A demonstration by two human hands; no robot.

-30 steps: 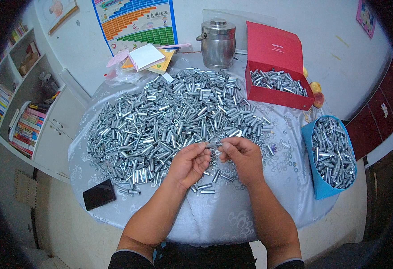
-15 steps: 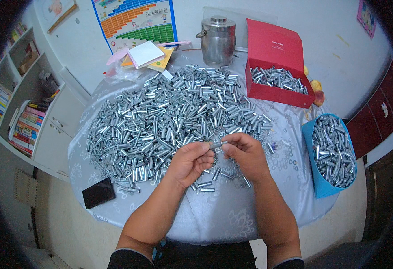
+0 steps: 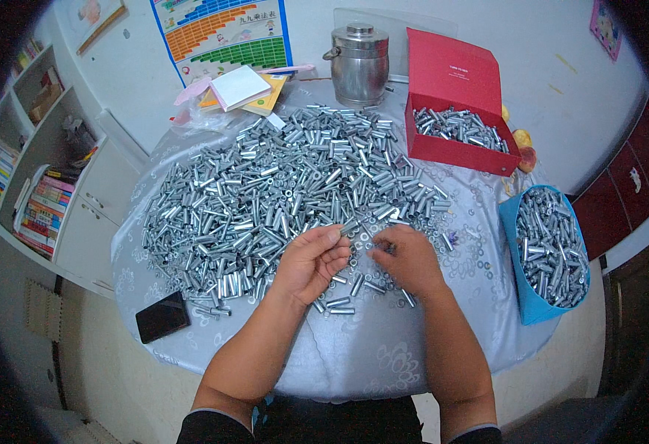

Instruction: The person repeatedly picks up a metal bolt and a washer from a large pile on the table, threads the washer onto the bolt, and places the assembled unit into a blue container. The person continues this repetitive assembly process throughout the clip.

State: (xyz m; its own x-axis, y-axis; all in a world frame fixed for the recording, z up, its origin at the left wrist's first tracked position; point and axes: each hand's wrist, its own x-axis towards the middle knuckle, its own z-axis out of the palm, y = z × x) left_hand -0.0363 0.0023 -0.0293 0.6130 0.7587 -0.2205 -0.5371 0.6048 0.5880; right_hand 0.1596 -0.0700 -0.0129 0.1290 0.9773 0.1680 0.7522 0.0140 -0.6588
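Note:
A wide heap of silvery metal sleeves, bolts and washers (image 3: 265,200) covers much of the table. My left hand (image 3: 311,263) is at the near edge of the heap, closed, with a short metal sleeve (image 3: 349,225) pinched between thumb and forefinger, its free end pointing right. Just right of it, my right hand (image 3: 407,260) hovers low with curled fingers beside some loose washers (image 3: 364,238). Whatever its fingertips hold, if anything, is hidden. Several single sleeves (image 3: 341,305) lie below the hands.
A blue bin (image 3: 515,255) full of metal fasteners stands at the right edge, and a red box (image 3: 458,159) holding more is behind it. A steel pot (image 3: 360,70), a notepad (image 3: 240,87) and a black phone (image 3: 163,317) also sit on the table.
My right hand has let go of the sleeve's right end and drawn slightly down and away. The left hand keeps the sleeve, now tilted up more.

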